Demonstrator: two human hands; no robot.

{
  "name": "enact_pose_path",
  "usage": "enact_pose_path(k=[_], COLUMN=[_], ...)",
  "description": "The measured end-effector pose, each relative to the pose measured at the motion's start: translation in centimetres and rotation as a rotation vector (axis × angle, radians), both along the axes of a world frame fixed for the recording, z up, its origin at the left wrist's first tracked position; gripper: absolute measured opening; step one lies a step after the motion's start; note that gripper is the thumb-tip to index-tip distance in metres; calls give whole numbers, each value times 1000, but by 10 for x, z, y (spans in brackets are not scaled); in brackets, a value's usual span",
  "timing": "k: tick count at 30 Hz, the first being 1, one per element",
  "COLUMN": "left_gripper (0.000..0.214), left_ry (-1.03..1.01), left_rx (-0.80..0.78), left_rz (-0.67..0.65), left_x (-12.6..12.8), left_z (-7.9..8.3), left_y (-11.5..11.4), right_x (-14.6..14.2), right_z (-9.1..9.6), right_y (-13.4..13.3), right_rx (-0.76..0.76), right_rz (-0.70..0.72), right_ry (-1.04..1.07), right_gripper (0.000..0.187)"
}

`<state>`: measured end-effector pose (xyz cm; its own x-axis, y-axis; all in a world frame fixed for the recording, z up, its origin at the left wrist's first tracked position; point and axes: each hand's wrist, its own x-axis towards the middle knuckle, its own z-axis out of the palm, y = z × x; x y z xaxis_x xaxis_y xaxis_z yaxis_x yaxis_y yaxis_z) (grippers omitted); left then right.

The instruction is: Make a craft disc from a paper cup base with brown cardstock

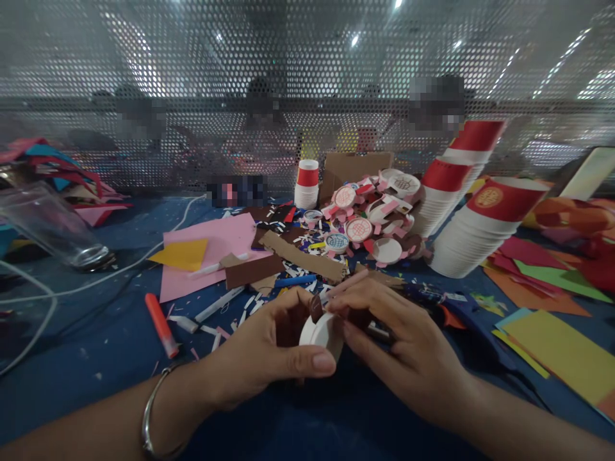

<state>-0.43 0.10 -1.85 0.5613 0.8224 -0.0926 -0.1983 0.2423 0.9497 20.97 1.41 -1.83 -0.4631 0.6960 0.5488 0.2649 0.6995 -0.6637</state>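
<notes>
A white round piece that looks like a cut-off paper cup base (321,334) is held low over the front of the table. My left hand (269,339) grips it between the thumb in front and curled fingers behind. At its top edge stands a small dark brown paper strip (316,309). My right hand (401,339) pinches the piece's right rim with thumb and fingertips. A pale pink strip or stick (346,286) shows just behind the right fingers; whether they touch it I cannot tell.
Behind the hands lies a pile of decorated cup bases (358,228) beside stacked paper cups (485,237). Pink paper (211,234), an orange marker (162,325) and paper scraps lie left. A dark blue glue gun (480,333) and coloured paper (562,349) lie right. A perforated metal screen (307,57) rises behind.
</notes>
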Motion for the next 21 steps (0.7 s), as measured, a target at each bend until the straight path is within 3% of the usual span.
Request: enact_pose_path(k=[5, 8, 12, 15, 21], left_gripper=[58, 62, 61, 64, 67], left_ry=[267, 490, 670, 707, 746], left_rx=[269, 625, 1049, 1152, 1141], left_rz=[183, 293, 304, 343, 360], left_x=[-2, -6, -6, -4, -2], left_z=[1, 5, 7, 4, -1], left_y=[-4, -3, 2, 4, -1], right_x=[1, 1, -1, -3, -4], right_z=[1, 2, 6, 9, 7], right_y=[-3, -5, -5, -4, -3], right_rx=[-59, -111, -175, -275, -546], right_rz=[-22, -60, -55, 6, 130], right_ry=[34, 69, 49, 46, 134], right_gripper=[21, 13, 11, 19, 25])
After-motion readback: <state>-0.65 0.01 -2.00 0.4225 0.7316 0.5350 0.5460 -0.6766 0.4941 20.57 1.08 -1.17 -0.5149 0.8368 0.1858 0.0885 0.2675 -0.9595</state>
